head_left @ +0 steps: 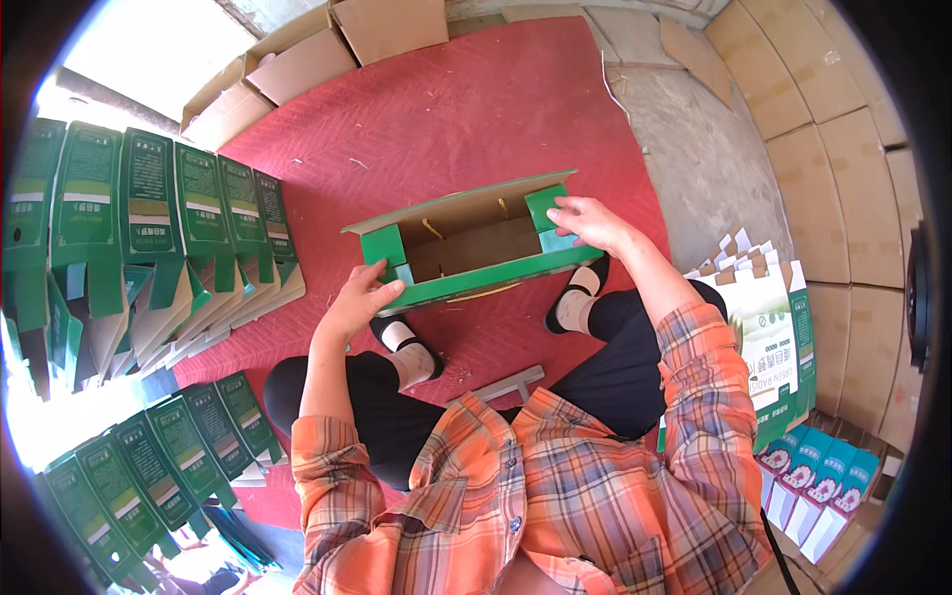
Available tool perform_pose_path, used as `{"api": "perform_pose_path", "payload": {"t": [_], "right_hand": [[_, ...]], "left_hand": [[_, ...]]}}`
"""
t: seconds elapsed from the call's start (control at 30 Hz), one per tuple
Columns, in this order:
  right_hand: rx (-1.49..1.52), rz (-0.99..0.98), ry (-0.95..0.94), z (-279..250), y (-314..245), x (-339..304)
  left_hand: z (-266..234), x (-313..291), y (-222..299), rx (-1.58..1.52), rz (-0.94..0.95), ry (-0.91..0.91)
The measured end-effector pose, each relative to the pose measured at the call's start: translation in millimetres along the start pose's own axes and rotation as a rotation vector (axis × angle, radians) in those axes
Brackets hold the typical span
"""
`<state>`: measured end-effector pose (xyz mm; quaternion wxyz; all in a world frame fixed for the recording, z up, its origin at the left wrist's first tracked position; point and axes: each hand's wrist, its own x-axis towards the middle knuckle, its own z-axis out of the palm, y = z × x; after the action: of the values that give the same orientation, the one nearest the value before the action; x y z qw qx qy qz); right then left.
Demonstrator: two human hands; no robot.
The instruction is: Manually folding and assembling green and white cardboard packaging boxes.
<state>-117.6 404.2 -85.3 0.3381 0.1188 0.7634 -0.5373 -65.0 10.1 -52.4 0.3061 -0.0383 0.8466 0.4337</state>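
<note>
Green carton [466, 248] lies on its side, open mouth up, on the red mat [436, 109] before my feet; left hand [359, 297] pinches its near-left end flap, right hand [592, 222] presses the far-right flap inward, steadying both ends.

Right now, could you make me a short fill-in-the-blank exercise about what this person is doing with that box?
1. Both hands hold an open green ____ box.
2. The left hand and the right hand each grip one ____ of the box.
3. The box sits above a ____ mat.
4. The rows of folded boxes lie on the person's ____ side.

Missing words: cardboard; end; red; left
</note>
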Motion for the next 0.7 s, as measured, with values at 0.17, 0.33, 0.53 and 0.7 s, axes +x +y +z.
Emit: {"api": "perform_pose_path", "payload": {"t": [0.17,0.33,0.53,0.7], "right_hand": [[-0.308,-0.227,0.161,14,3,-3],[-0.974,-0.500,0.347,52,-11,-39],[-1.078,-0.511,0.324,75,15,-33],[-1.236,-0.511,0.315,79,19,-33]], "left_hand": [[5,19,-14,0.066,0.042,0.179],[15,39,-32,0.380,0.200,0.392],[46,32,-8,0.602,0.316,0.598],[66,2,15,0.819,0.464,0.436]]}}
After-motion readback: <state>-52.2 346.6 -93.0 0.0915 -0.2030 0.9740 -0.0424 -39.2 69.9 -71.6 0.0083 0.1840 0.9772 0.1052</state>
